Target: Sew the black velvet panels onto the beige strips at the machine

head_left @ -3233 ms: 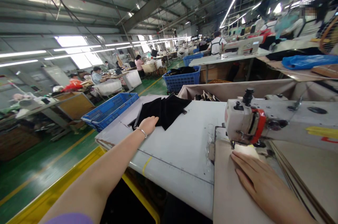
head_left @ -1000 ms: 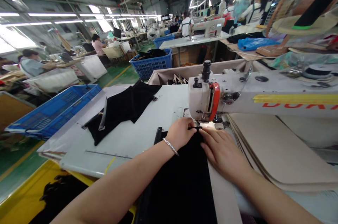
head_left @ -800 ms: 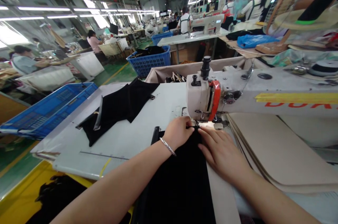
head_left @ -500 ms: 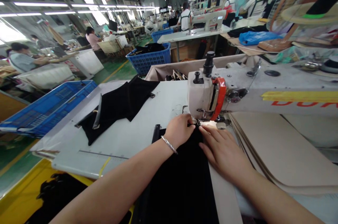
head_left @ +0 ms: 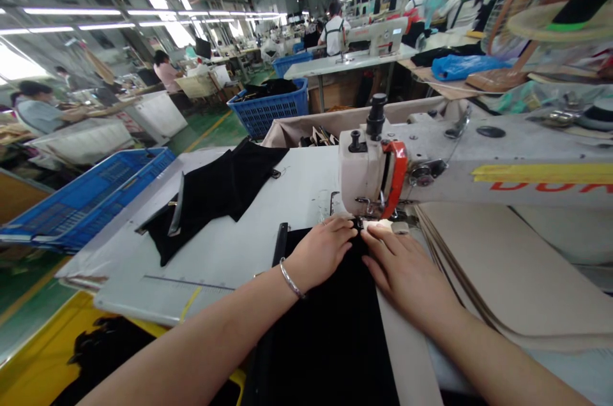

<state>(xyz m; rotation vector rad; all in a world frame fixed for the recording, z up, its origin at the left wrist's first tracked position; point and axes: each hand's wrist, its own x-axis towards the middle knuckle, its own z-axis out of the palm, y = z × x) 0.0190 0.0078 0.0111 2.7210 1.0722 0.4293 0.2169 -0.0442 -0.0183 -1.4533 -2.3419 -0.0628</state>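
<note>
My left hand (head_left: 320, 254), with a silver bangle at the wrist, rests on black fabric (head_left: 335, 348), its fingers stretched toward the presser foot of the sewing machine (head_left: 366, 170). On the other side of the foot, my right hand (head_left: 407, 269) lies flat with fingers spread, across the fabric's right edge and a pale beige piece (head_left: 409, 355). The black fabric runs from the needle area down toward me, with a dark strip (head_left: 281, 243) along its left side. Exactly what lies under the foot is hidden by my fingertips.
Another black fabric piece (head_left: 215, 189) lies on the table's left. Stacked beige panels (head_left: 517, 272) are under the machine arm. A blue crate (head_left: 96, 195) and a yellow bin (head_left: 29, 361) stand at the left. Beyond are a blue basket (head_left: 272, 109) and several people at work.
My left hand has gone from a pinch at the fabric near the foot to lying flatter on it, its wrist slightly lower and left. The right hand stays about where it was.
</note>
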